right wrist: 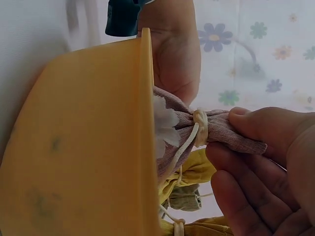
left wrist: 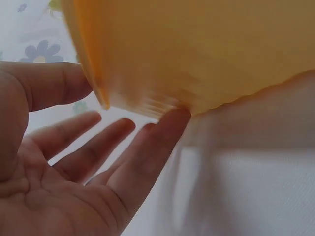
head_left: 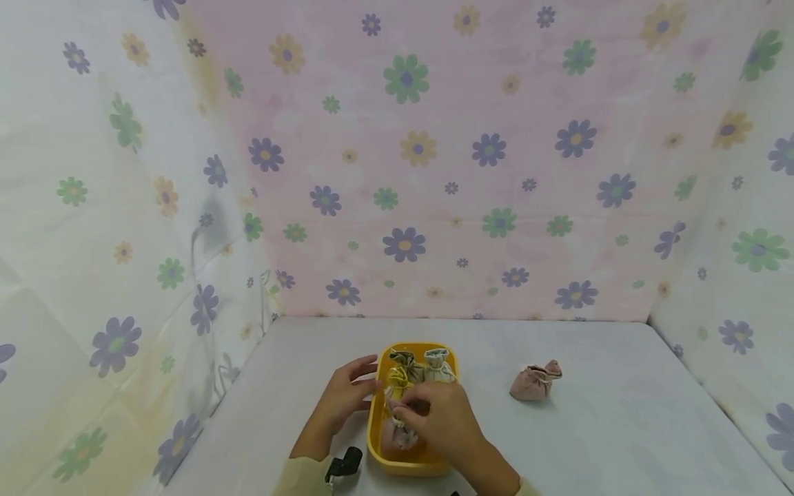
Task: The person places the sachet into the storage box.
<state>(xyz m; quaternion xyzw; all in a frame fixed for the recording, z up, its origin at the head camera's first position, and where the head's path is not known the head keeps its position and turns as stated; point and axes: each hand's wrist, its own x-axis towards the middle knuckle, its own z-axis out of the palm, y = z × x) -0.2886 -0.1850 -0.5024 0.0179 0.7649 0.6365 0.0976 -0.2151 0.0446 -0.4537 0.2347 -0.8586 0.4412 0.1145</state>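
Observation:
A yellow plastic bin (head_left: 375,441) stands on the white table in front of me. My right hand (head_left: 448,421) pinches the gathered neck of a dusty-pink drawstring pouch (right wrist: 221,129) between thumb and fingers; a pale flower decorates its body, which sits inside the near end of the bin. My left hand (head_left: 343,396) is at the bin's left side. In the left wrist view its thumb is at the rim and its index fingertip at the outer wall, the other fingers loosely spread. Yellow (head_left: 398,380), olive-brown (head_left: 411,366) and whitish (head_left: 438,366) pouches occupy the bin's far half.
Another pink pouch (head_left: 531,383) lies on the table to the right of the bin. A black device (head_left: 344,464) is at my left wrist. Flower-printed cloth (head_left: 459,172) walls the table at the back and both sides.

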